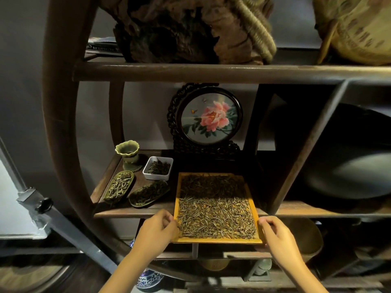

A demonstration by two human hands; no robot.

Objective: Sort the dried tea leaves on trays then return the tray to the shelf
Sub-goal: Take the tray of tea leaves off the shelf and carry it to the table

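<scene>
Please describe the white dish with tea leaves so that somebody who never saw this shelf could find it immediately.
Find the round framed peony picture on the middle shelf. Just below and left of its stand, beside the green cup, sits the white dish of dark leaves. It is the only white, square-cornered container; the two dishes in front of it are green and leaf-shaped.

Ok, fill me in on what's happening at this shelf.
A person holds a yellow wooden tray of dried tea leaves, the left hand gripping its left edge and the right hand its right edge. The tray's far end lies on the middle shelf, while its near end overhangs the front. Beside it on the shelf sit a white dish and two leaf-shaped dishes of tea, a green cup, and a round peony panel behind.
</scene>
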